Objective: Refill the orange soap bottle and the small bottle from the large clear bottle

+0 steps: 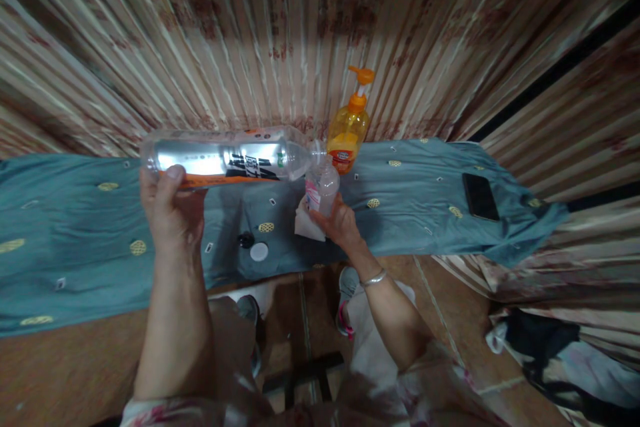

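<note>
My left hand (173, 203) is closed around the base end of a large clear plastic bottle (225, 159) with a silver, black and orange label. That bottle lies tilted on its side in the air, its uncapped neck pointing right. At its mouth stands a small clear bottle (323, 187) with a pink label, gripped around its side by my right hand (340, 221). The two mouths meet or nearly meet; I cannot tell if they touch. Beneath the small bottle is a folded white tissue (307, 223). A black cap (245, 240) and a white cap (259, 252) lie nearer me.
An orange pump bottle (347, 133) stands just behind the small bottle. Towards the right end of the cloth-covered bench (405, 213) lies a black phone (480, 197). A pleated curtain (300, 33) hangs close behind. Dark and pale fabric (565, 360) sits at lower right.
</note>
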A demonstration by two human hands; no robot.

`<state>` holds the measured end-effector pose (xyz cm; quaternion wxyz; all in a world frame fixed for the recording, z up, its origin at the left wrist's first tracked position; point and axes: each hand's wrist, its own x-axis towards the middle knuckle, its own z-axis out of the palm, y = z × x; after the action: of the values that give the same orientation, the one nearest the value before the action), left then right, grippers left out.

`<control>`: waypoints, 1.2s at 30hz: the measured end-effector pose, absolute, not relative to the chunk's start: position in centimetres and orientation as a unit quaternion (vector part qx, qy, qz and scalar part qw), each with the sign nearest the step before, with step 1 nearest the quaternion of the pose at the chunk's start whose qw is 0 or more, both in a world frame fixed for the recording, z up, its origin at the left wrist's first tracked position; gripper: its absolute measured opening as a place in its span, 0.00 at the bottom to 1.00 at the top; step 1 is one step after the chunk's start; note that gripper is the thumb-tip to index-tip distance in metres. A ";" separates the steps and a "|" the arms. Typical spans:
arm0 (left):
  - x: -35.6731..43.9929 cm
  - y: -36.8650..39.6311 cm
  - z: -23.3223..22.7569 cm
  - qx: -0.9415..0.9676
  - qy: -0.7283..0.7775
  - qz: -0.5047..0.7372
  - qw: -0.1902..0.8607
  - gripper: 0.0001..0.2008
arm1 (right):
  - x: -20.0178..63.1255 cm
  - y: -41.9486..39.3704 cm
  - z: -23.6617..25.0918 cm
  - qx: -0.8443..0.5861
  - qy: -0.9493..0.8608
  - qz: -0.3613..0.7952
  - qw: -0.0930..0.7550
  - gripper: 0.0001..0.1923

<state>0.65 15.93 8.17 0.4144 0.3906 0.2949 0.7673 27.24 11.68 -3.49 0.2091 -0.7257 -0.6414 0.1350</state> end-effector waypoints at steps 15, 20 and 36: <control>0.4 16.0 8.0 0.388 0.289 0.768 0.420 0.47 | 26.8 11.5 -3.0 -0.745 -0.602 0.181 0.222 0.28; 0.4 16.0 8.0 0.390 0.285 0.769 0.419 0.47 | 26.8 11.5 -3.2 -0.747 -0.600 0.180 0.223 0.26; 0.3 16.1 7.8 0.394 0.300 0.763 0.416 0.46 | 26.5 11.4 -2.2 -0.757 -0.595 0.181 0.200 0.26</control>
<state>0.27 16.12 7.83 0.4159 0.3937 0.3003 0.7628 26.50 11.36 -2.19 0.1997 -0.7574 -0.5948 0.1810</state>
